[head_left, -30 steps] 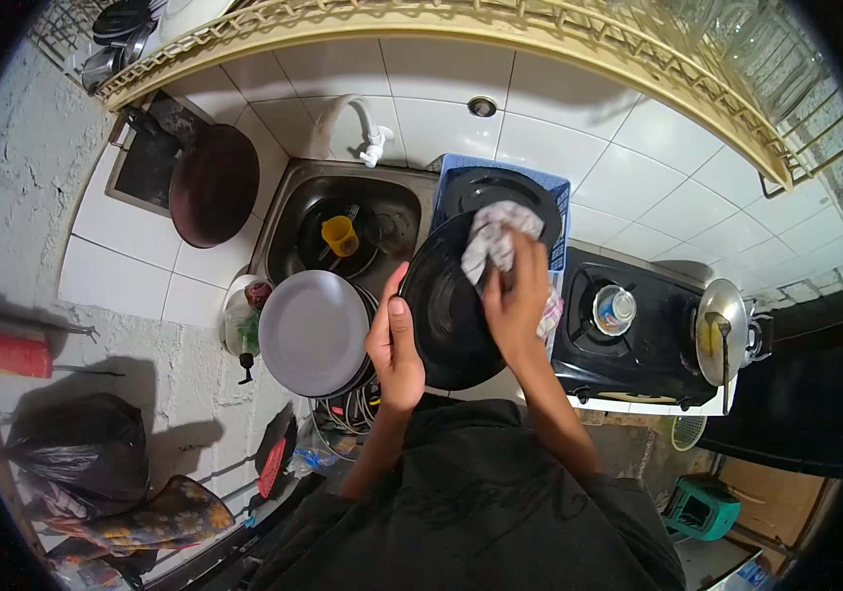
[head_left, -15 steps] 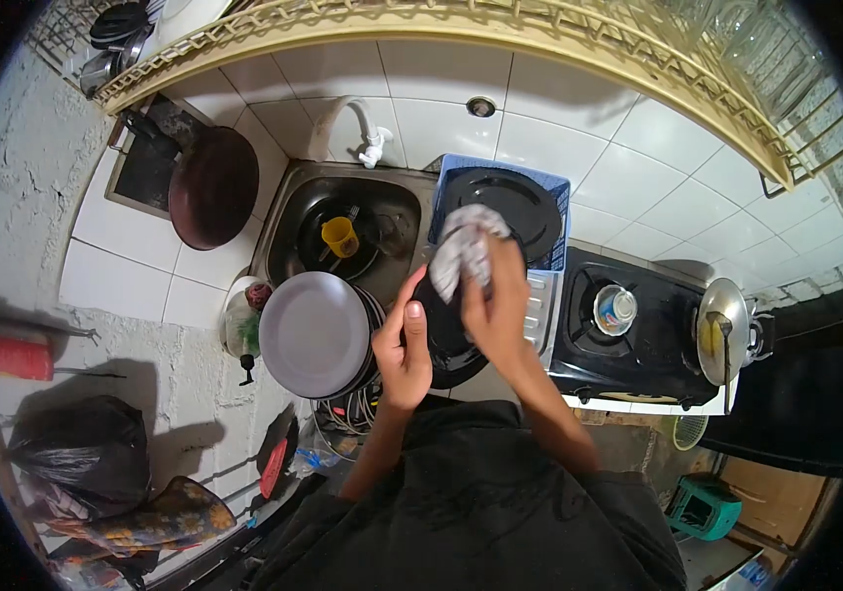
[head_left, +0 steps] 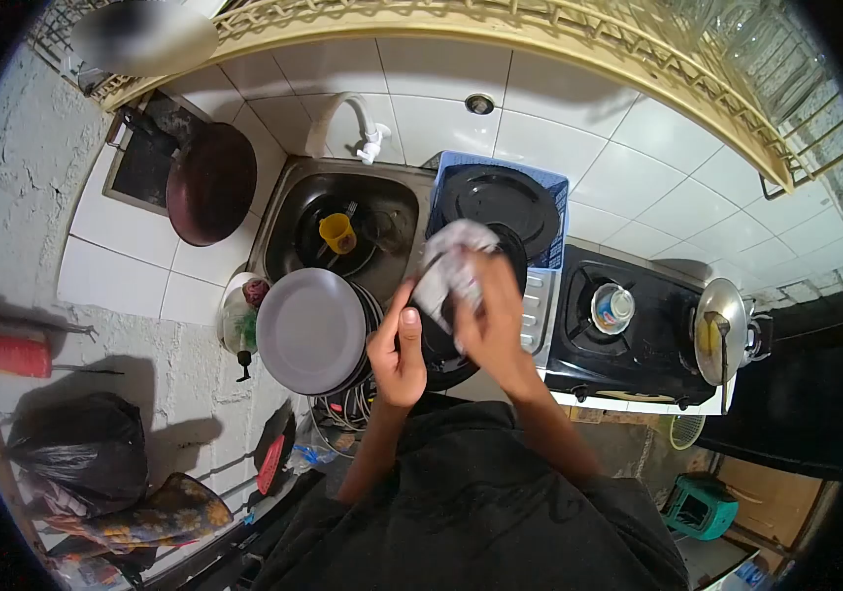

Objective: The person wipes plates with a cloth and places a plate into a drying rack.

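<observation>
View: head camera, looking down on a sink, a stove and two bare hands.
Left hand: the left hand (head_left: 399,357) is partly open, its thumb raised and its fingers at the near left edge of a round, glossy black plate (head_left: 438,341), which it holds.
Right hand: the right hand (head_left: 492,313) is curled, fingers bent around a bunched white patterned cloth (head_left: 453,264); blur hides the exact fingertip positions.
Black plate: tilted between the hands, in front of the basket and partly covered by cloth and right hand.
Cloth: against the face of the black plate, blurred.
Basket: a blue plastic lattice basket (head_left: 565,193) beyond the hands, bearing a dark oval dish (head_left: 502,205).
Sink: a stainless-steel basin (head_left: 277,219), containing a small yellow cup (head_left: 337,233), below a white tap (head_left: 372,146).
Stack: a round grey plate (head_left: 311,331) atop darker-edged plates, left of the left hand.
Stove: a black two-burner stove (head_left: 628,366) at right, bearing a small blue-and-white container (head_left: 613,308) and a metal wok (head_left: 720,340).
</observation>
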Demonstrator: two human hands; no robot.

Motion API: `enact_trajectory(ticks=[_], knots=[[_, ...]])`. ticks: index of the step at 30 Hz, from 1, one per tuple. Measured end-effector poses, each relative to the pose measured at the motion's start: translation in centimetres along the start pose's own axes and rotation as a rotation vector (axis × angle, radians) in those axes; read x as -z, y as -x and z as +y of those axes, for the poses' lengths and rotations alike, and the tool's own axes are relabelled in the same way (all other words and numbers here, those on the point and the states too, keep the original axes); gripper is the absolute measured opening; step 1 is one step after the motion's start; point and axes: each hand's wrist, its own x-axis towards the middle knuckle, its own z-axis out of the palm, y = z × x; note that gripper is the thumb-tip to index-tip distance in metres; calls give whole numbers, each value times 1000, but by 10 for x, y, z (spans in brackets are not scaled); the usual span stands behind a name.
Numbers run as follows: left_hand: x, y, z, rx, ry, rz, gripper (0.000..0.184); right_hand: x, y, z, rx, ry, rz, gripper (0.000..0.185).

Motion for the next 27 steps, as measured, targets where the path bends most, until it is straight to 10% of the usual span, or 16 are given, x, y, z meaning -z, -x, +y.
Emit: enact_trajectory(ticks=[3, 8, 15, 19, 27], knots=[[11, -1, 18, 115, -65, -93, 39, 3, -14, 11, -293, 2, 160, 42], [9, -3, -3, -8, -1, -17, 41, -12, 2, -9, 32, -11, 15, 53], [24, -11, 12, 10, -36, -66, 40, -18, -9, 5, -280, -6, 193, 43], [21, -12, -11, -62, 64, -12, 40, -27, 6, -17, 6, -36, 16, 48], [29, -15, -1, 7, -6, -54, 38, -29, -6, 7, -121, 120, 163, 43]])
